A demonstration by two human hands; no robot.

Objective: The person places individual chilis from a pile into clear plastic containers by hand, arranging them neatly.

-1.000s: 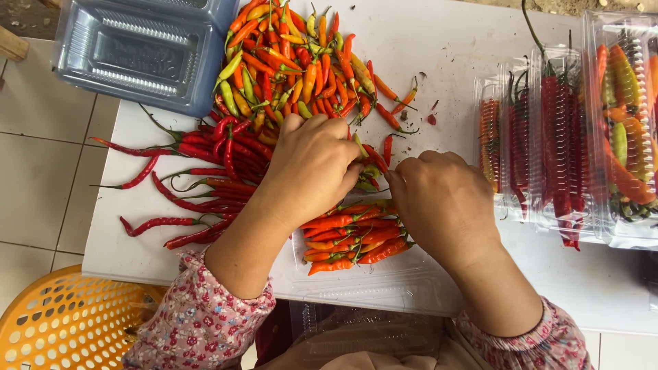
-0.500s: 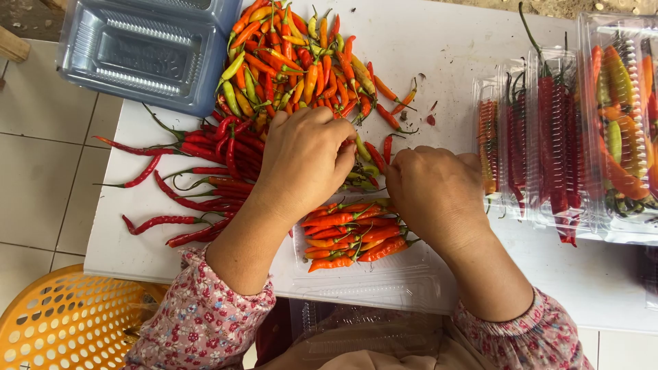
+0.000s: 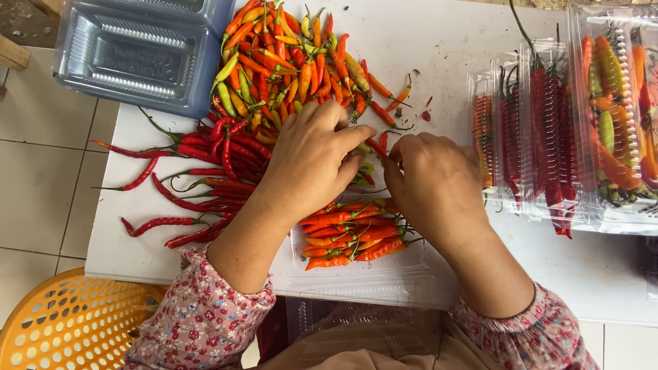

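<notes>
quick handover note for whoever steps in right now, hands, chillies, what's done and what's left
Left hand: fingers pinched on a small red chilli at the edge of the mixed chilli pile.
Right hand: meets the left at that same chilli; its grip is hidden.
Open clear tray in front holds a partial row of orange-red chillies.
Done: filled clear packs at right.
Left: the mixed pile, the long red chillies, empty trays.

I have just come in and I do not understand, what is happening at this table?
A person is sorting chili peppers on a white table. The left hand and the right hand meet over the pile of small mixed chilies, pinching a small red chili between them. An open clear tray below the hands holds a row of orange-red chilies. Long red chilies lie left; filled packs stand right.
</notes>
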